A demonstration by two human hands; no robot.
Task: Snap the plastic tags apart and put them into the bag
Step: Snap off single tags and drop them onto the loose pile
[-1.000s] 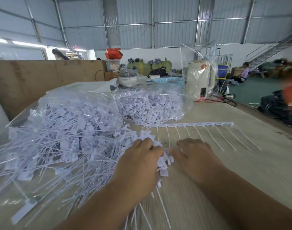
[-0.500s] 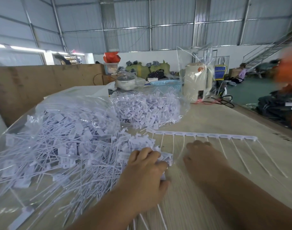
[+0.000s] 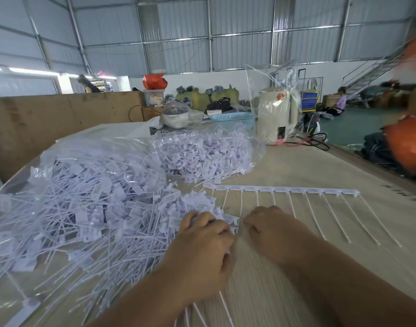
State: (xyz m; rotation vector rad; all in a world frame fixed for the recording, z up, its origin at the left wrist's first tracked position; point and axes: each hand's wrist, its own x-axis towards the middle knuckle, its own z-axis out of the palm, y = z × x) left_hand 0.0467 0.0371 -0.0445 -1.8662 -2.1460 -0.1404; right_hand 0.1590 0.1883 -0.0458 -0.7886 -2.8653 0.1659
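We're well into it: a big heap of loose tags [image 3: 84, 208] fills the open clear bag [image 3: 60, 156] on the left, and a second bag [image 3: 209, 154] behind is full too. Our left hand [image 3: 202, 246] and right hand [image 3: 273, 230] both curl round a small strip [image 3: 233, 220] between them, mid-snap by our guess. One full strip [image 3: 282, 190] lies unsnapped on the tabletop [image 3: 320, 166]. Tags are thin white plastic, flat heads, long stiff tails, comb-like.
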